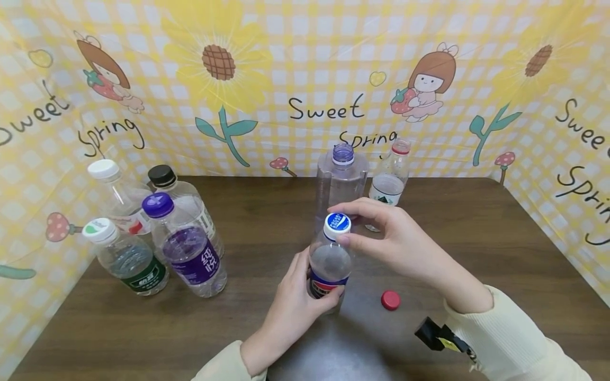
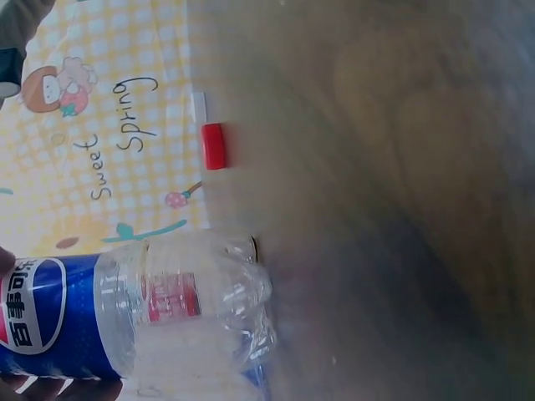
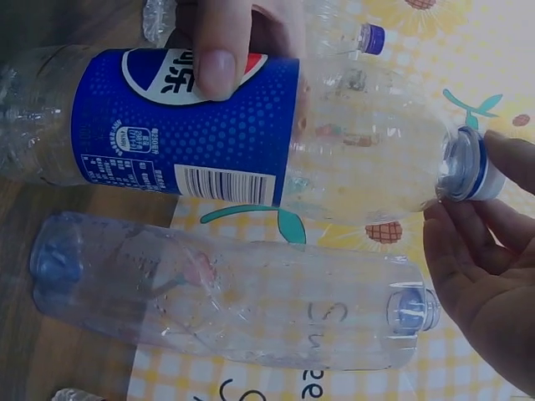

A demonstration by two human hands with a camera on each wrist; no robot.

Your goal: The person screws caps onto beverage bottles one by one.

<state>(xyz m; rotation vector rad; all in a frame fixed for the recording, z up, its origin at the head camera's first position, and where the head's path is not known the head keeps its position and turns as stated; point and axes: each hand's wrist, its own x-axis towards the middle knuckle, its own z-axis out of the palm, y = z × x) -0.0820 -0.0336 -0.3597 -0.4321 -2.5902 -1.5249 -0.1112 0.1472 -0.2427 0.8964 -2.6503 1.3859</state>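
In the head view my left hand (image 1: 293, 299) grips a clear plastic cola bottle (image 1: 330, 262) around its blue label, and the bottle stands upright. A white cap (image 1: 337, 223) with a blue printed top sits at the bottle's mouth. My right hand (image 1: 395, 238) pinches this cap between thumb and fingers. From the right wrist, the cap (image 3: 489, 175) shows right at the neck, with fingertips on both sides of it. The left wrist view shows the bottle's lumpy base (image 2: 247, 305) close to the tabletop. A loose red cap (image 1: 391, 300) lies on the table below my right forearm.
Several capped bottles stand together at the left, among them a purple-capped one (image 1: 190, 254) and a green-labelled one (image 1: 131, 264). Behind my hands are two uncapped bottles: a large clear one (image 1: 340, 182) and a smaller one with a red neck ring (image 1: 388, 182). A patterned cloth (image 1: 305, 63) hangs behind the table.
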